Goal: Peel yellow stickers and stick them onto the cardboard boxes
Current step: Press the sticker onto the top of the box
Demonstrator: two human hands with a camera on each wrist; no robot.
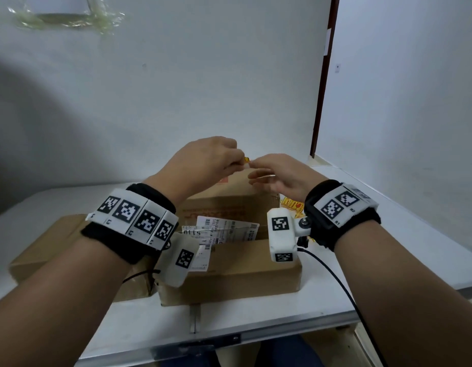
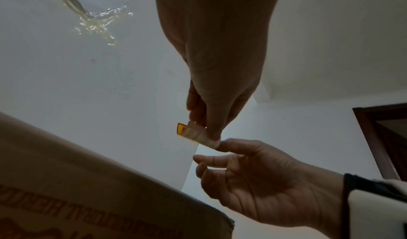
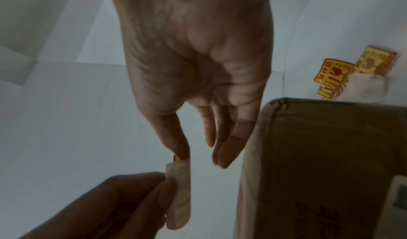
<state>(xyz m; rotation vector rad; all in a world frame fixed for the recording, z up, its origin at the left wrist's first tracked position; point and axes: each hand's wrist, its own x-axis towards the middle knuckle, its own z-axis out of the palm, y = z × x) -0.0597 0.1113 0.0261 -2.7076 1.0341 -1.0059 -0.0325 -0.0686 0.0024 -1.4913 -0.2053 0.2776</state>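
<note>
My left hand (image 1: 240,158) is raised over the boxes and pinches a small yellow sticker (image 1: 246,160) on its whitish backing strip (image 2: 198,136) between thumb and fingers. My right hand (image 1: 256,170) meets it from the right. Its thumb tip (image 3: 181,151) touches the strip's end where the yellow corner (image 3: 175,158) shows, while its other fingers (image 3: 224,154) stay spread and apart from the strip. Below the hands stand cardboard boxes: a tall printed one (image 1: 229,200), a low one with white shipping labels (image 1: 242,271) in front, and another (image 1: 44,245) at the left.
A loose pile of yellow stickers (image 3: 352,72) lies on the white table (image 1: 388,260) to the right of the tall box. White walls close the back and right. A black cable (image 1: 335,282) runs from my right wrist over the table's front edge.
</note>
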